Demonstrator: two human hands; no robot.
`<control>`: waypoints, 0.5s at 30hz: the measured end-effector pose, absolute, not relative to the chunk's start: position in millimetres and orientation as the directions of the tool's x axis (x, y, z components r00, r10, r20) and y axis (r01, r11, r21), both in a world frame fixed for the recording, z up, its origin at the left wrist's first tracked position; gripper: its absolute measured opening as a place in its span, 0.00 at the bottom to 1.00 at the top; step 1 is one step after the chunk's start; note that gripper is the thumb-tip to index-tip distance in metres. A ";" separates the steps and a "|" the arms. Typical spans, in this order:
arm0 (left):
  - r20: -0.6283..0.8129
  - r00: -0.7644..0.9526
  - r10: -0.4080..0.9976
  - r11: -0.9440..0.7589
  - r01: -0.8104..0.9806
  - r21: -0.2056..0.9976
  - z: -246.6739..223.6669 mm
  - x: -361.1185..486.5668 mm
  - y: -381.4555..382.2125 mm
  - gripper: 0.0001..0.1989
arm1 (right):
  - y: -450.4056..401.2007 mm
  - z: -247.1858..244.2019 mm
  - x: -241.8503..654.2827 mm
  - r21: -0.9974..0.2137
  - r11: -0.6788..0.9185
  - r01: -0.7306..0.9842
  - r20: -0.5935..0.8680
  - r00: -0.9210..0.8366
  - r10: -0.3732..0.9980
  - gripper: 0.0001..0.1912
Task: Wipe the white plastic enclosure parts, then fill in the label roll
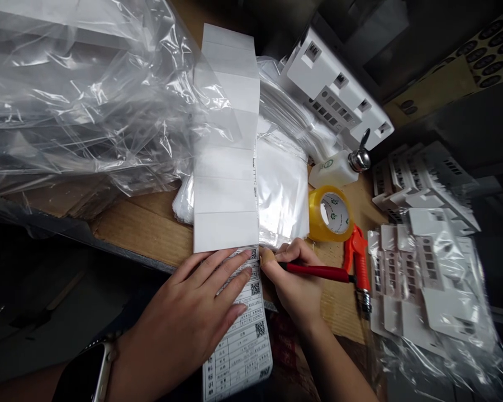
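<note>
A long strip of labels, printed with tables and QR codes, runs toward me and hangs past the cardboard edge. Its far part is a run of blank white panels with fold lines. Flat across the printed part lies my left hand, fingers stretched out and slightly apart. My right hand is closed around a red pen at the strip's right edge. The thumb, with a tan covering on its tip, is by that edge. My fingers hide the pen's writing tip.
Clear plastic bags are heaped at left, with more bags under the strip. To the right are yellow tape, a pump bottle, a red air gun, bagged white panels and a white slotted housing.
</note>
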State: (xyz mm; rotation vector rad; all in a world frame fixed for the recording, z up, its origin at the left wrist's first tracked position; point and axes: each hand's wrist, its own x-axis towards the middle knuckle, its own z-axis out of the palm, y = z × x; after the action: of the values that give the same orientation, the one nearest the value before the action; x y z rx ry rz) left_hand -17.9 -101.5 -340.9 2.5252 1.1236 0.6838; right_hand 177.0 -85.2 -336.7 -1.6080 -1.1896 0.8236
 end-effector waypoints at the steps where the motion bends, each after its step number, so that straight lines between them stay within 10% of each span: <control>1: 0.304 0.582 0.754 -0.653 0.616 0.442 -341.0 -17.9 -101.5 0.19 | -84.8 -335.8 177.9 -0.948 -0.093 0.303 0.007 0.313 0.950 0.23; 9: 0.313 0.579 0.753 -0.653 0.598 0.464 -342.5 -19.0 -102.7 0.18 | -75.2 -311.3 195.6 -0.981 0.083 0.176 0.112 0.162 0.980 0.05; 15: 0.324 0.463 0.825 -0.566 0.668 0.484 -348.9 -17.5 -112.4 0.18 | -47.9 -286.6 198.8 -0.573 0.567 0.592 0.232 -0.547 0.805 0.16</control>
State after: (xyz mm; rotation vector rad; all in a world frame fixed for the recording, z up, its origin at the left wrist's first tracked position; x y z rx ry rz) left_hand -17.5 -112.4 -348.9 2.4271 1.2746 0.7748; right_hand 198.8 -47.9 -286.6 -1.1213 -2.3280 0.6010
